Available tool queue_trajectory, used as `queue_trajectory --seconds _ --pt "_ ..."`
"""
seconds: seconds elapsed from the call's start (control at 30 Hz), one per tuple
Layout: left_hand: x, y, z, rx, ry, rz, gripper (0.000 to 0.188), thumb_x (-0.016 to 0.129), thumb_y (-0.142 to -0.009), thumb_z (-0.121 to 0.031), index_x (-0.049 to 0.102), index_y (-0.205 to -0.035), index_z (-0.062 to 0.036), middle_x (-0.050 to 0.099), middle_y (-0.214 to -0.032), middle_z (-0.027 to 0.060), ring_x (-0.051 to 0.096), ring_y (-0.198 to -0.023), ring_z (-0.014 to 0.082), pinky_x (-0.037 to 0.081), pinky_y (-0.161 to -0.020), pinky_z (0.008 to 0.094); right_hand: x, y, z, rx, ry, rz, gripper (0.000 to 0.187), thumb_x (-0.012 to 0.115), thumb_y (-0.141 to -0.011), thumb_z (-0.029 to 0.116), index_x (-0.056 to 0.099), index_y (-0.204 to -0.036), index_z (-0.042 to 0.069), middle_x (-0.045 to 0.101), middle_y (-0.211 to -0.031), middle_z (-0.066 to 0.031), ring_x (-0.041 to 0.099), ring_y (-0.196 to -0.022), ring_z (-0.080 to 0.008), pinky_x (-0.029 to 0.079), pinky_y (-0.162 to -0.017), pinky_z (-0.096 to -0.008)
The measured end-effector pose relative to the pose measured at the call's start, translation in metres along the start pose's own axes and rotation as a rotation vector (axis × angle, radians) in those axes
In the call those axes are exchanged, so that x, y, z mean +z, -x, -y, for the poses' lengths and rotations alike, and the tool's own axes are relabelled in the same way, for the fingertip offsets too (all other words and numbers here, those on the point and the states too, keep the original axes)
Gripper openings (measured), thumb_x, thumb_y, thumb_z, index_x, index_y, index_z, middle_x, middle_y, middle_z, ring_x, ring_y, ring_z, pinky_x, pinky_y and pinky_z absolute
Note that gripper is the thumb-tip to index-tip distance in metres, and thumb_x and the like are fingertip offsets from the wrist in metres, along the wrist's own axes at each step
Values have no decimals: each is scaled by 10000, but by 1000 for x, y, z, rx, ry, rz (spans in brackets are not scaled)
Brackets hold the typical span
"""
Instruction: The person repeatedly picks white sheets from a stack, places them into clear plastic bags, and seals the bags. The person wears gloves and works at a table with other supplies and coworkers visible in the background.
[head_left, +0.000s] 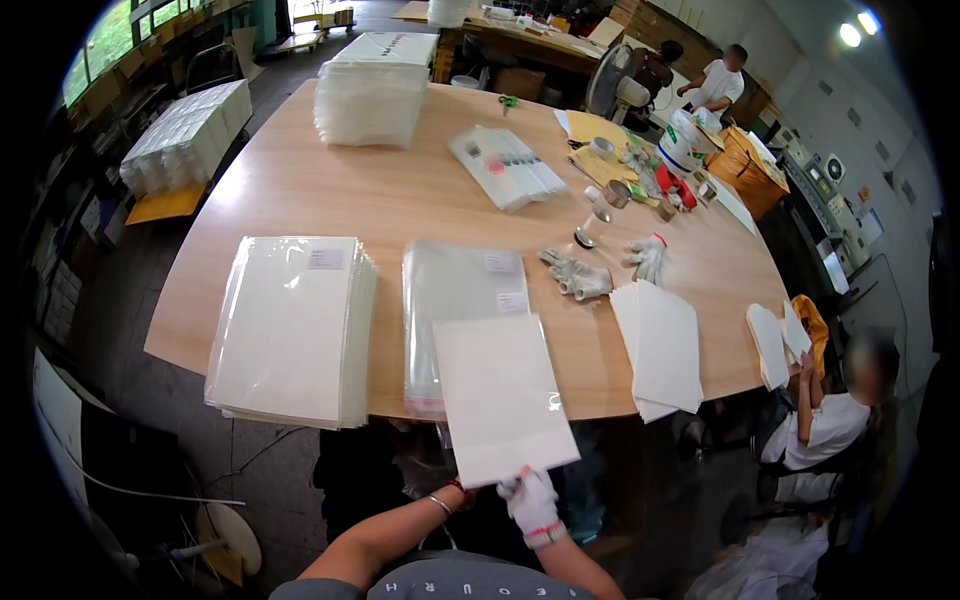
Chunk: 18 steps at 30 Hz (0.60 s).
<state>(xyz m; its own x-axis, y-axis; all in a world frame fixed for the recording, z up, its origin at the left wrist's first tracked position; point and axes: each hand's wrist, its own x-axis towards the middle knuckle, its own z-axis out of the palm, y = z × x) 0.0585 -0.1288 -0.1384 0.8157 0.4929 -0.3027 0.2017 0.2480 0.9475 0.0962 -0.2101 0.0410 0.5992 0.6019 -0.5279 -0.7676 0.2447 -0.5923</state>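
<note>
A white rectangular sheet [505,400], glossy along its right side as if in a clear plastic sleeve, juts over the table's near edge. My right hand [530,503], in a white glove with a red-trimmed cuff, pinches its lower edge. My left hand [466,492], with a bracelet at the wrist, reaches under the sheet's lower left corner; its fingers are hidden. Beneath the sheet's upper part lies a stack of clear plastic sleeves [460,275]. To the left stands a thick stack of white sheets in clear sleeves [285,330].
Bare white sheets [665,350] lie fanned at right, near work gloves [578,274] and a tape roll [617,194]. Farther back are a packet [505,168], a tall sleeve pile [370,90] and green scissors [508,102]. A person [830,425] sits at the right edge.
</note>
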Motion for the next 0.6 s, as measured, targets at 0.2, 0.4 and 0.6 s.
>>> queue_trajectory --seconds 0.2,0.4,0.6 --pt "-30 16 -74 -244 416 35 377 557 -843 -245 487 -1155 -45 559 -1061 66 544 -907 154 470 -716 278 8 -68 5 8 19 42 90 397 -870 117 454 -911 60 553 -882 -128 594 -815 -270 515 -714 -427" --pt "-79 51 -93 -160 577 -241 361 571 -833 -252 500 -1128 -55 555 -1037 24 506 -882 91 413 -727 229 -12 -45 20 240 335 140 114 480 -865 156 515 -928 69 570 -739 -70 561 -566 -166 497 -528 -328" --pt "-93 56 -105 -154 324 -11 382 401 -910 -330 559 -1101 -40 581 -1065 48 528 -934 121 404 -781 261 55 -35 -2 -801 1420 291 79 584 -723 105 569 -722 27 542 -738 -127 540 -686 -284 437 -597 -320"
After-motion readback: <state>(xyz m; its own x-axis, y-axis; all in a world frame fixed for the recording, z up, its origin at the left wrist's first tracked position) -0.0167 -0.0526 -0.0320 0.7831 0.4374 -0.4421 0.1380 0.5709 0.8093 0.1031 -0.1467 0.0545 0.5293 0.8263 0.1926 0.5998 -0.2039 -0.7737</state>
